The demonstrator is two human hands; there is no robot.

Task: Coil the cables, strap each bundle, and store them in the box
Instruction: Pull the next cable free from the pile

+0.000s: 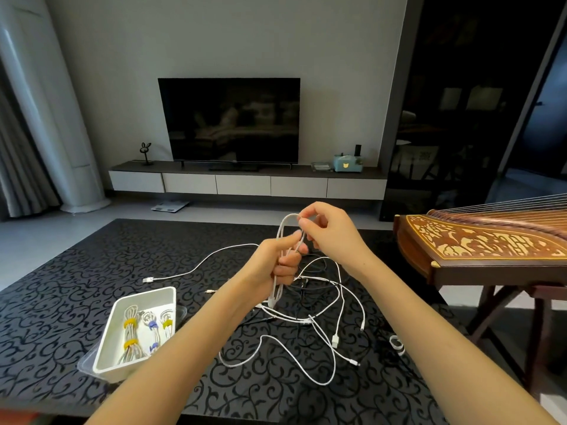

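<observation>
The left hand (pixel 280 260) grips a looped white cable (pixel 283 234) above the tabletop (pixel 61 286). The right hand (pixel 328 231) pinches its top bend. Strapped bundles, perhaps three, lie in the box (pixel 107 338) near the left edge.

The table (pixel 61 302) shows open patterned cloth across its far left and along the near edge. A white box (pixel 106 338) sits at the front left, with strapped bundles (pixel 130 338) filling most of its floor. A loose tangle of cables (pixel 322 317) covers the centre and right. Above it are the left hand (pixel 276 259) and right hand (pixel 328 231), both holding a white cable (pixel 196 266) that trails left across the cloth beyond the box. A zither (pixel 478 243) stands close along the table's right side, with a small strap (pixel 397 345) lying near that edge.
</observation>
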